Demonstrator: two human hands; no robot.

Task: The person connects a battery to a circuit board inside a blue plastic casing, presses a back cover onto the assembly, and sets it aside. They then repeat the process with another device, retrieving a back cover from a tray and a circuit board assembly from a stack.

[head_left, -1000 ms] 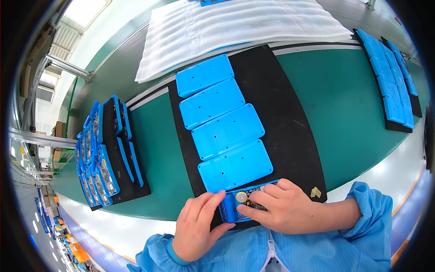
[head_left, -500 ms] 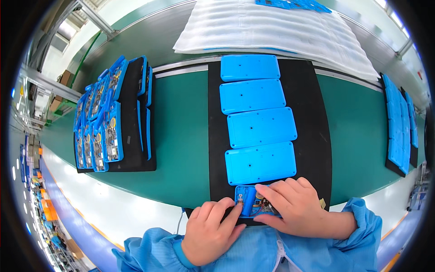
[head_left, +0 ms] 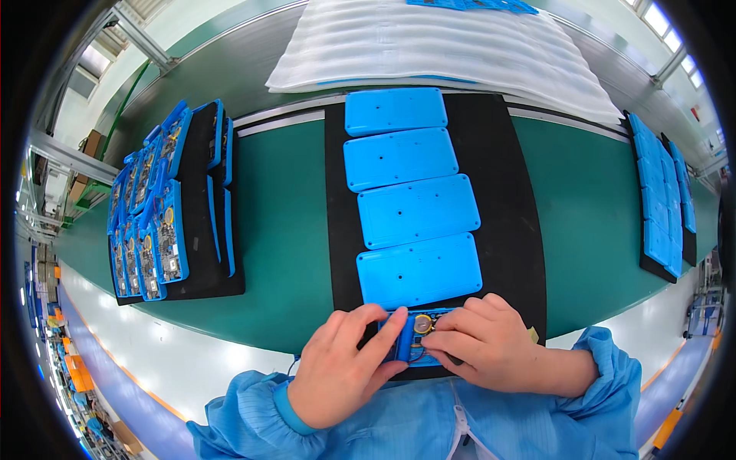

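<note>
An open blue electronics case (head_left: 418, 362) lies near the front edge of the black mat, close to my body. Inside are a blue cylindrical battery (head_left: 405, 337), thin wires and a circuit board with a round gold-rimmed disc (head_left: 422, 324). My left hand (head_left: 337, 368) grips the case's left end, index finger across the battery's far end and thumb at the near side. Over the right part of the board, my right hand (head_left: 487, 345) has its fingertips pinched together beside the disc. Whatever lies between those fingertips is hidden, as is the case's right end.
Several blue panels (head_left: 418, 211) run in a column up the black mat (head_left: 506, 199). Stacked trays of blue cases with boards (head_left: 149, 222) stand at left on the green table (head_left: 284, 222). More blue panels (head_left: 659, 199) stand at right. White foam sheeting (head_left: 445, 46) lies at the back.
My left index finger has shifted from the case's left end onto the battery. My right fingers have drawn together beside the disc, uncovering it. The whole view has shifted slightly.
</note>
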